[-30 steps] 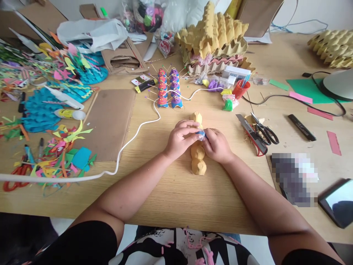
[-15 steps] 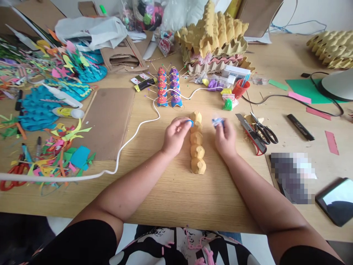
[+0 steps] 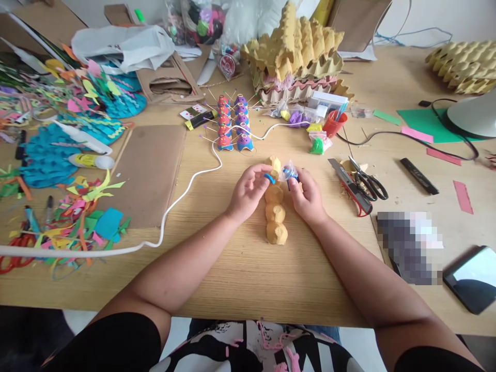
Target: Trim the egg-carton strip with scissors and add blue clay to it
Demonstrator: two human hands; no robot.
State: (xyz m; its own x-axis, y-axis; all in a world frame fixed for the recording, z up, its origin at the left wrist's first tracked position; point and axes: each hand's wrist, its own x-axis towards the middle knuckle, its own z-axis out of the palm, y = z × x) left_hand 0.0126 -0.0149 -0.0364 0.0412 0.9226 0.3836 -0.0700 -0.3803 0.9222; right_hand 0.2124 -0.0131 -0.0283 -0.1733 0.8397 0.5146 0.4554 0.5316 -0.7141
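Observation:
Over the middle of the table, my left hand (image 3: 249, 192) pinches a small curved piece of blue clay (image 3: 269, 178) between thumb and fingers. A small clear plastic bag with blue clay in it (image 3: 289, 172) is gripped by my right hand (image 3: 308, 196), close beside that piece. Between and below both hands lies a yellow egg-carton strip (image 3: 276, 213) of several bumps, running lengthwise away from me; my hands partly cover its far end. Two painted egg-carton strips, one red and blue (image 3: 225, 124), one purple and blue (image 3: 243, 124), stand beyond, with thin sticks poking out.
A white cord (image 3: 194, 178) crosses the left side past a cardboard sheet (image 3: 145, 175) and coloured paper scraps (image 3: 77, 227). To the right lie a box cutter (image 3: 351, 186), scissors (image 3: 370, 181) and a black marker (image 3: 419, 176). Egg trays (image 3: 294, 46) are stacked at the back.
My right hand has moved left with the bag, closer to my left hand. The blue piece in my left hand now shows more, and its fingers have shifted slightly.

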